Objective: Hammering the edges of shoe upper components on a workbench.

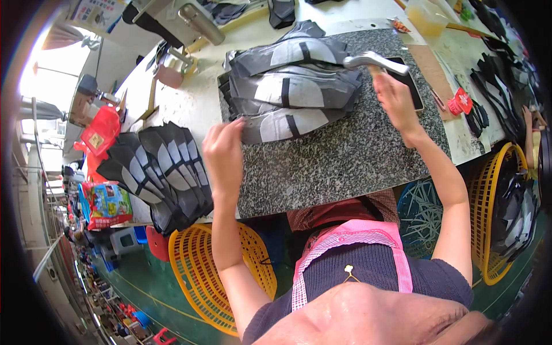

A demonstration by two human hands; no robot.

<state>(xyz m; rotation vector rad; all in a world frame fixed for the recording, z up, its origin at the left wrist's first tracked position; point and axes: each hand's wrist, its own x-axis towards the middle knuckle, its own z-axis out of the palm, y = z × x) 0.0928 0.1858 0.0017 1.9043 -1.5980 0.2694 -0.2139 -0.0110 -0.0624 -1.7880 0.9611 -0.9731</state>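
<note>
My right hand (394,102) is closed round the handle of a hammer (376,60), with the metal head raised near the right end of the stacked pieces. My left hand (223,150) is closed, its fingertips pinching the left end of the nearest curved grey piece (287,127). This piece has a light grey panel crossed by a black strip. Behind it, overlapping stacks of similar pieces (296,89) lie on a speckled stone slab (322,167). A dark phone (411,89) rests on the slab, partly behind my right hand and the hammer.
More grey pieces (164,172) lie fanned at the table's left edge, beside a red bag (100,131). Yellow baskets (198,270) stand below on both sides. A metal flask (201,24) is at the back; black parts (500,86) lie far right, near another person's hand (528,118).
</note>
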